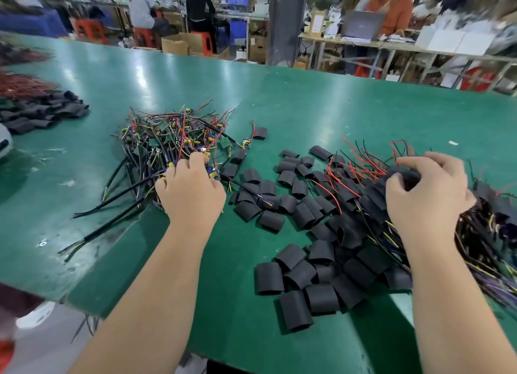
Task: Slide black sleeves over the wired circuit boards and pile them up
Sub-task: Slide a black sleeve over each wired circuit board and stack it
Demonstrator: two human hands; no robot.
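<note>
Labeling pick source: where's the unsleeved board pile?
Head view: the unsleeved board pile sits left of centre on the green table, under the left hand's fingertips, loose black sleeves just right of it.

Single head camera, facing forward-down, close above table (195,80).

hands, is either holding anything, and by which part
The right hand grips a black sleeve round its middle, above the sleeved pile. The left hand reaches into the bare wired boards; whether it grips one cannot be told.
</note>
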